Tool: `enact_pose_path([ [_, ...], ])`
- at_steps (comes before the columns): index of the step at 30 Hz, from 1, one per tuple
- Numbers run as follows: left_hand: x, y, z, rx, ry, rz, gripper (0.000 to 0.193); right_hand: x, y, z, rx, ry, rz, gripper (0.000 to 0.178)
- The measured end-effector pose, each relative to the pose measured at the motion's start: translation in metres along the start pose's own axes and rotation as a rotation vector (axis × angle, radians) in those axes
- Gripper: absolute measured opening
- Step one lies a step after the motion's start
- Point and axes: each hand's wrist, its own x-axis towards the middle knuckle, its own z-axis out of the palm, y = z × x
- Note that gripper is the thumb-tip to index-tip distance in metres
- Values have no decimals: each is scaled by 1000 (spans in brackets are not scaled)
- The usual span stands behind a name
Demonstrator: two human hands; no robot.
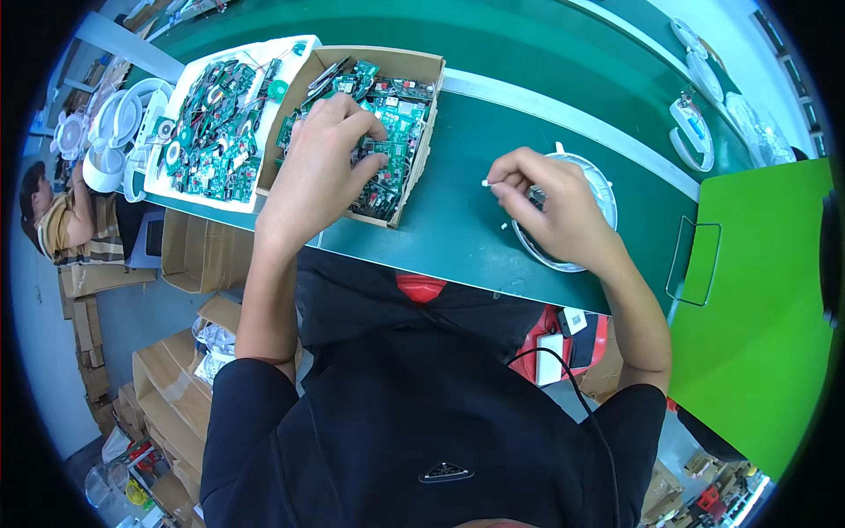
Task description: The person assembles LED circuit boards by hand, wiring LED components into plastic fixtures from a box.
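Observation:
My left hand (321,167) hovers over a shallow cardboard box (429,66) filled with small green circuit boards (400,123). Its thumb and index finger are spread apart, with no board visibly gripped; its other fingers are partly hidden. Over on the right, my right hand (559,207) pinches a small white piece (485,183), too small to identify, between thumb and forefinger. Beneath and behind that hand lies a round white plastic housing (607,195), its middle largely covered by the hand. A tiny white bit (504,226) rests on the green table beside the housing.
A white foam tray (187,92) heaped with circuit boards adjoins the box. White round plastic parts (110,132) are stacked at the far left, near another person (70,216). A bright green panel (757,308) with a wire handle stands right. Cardboard boxes (180,378) sit lower left.

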Motion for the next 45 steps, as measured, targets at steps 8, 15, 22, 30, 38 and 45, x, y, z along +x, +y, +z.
enact_pose_path([
  [8, -2, 20, -50, -385, -147, -86, 19, -13, 12, -9, 97, 200, 77, 8],
  [15, 11, 88, 10, -421, -114, 125, 14, -20, 33, -6, 199, 436, 44, 6],
  [22, 17, 96, 81, -964, 48, -316, 28, -17, 20, -12, -32, 346, -199, 11],
  [30, 14, 97, 98, -1392, 24, -246, 62, -16, 25, 2, -9, 421, -33, 8],
  [38, 14, 81, 107, -1391, -27, -288, 48, -15, 31, 5, 33, 397, -17, 6],
  [45, 16, 81, 106, -1259, -100, -306, 44, -16, 35, 6, -54, 360, -32, 5],
])
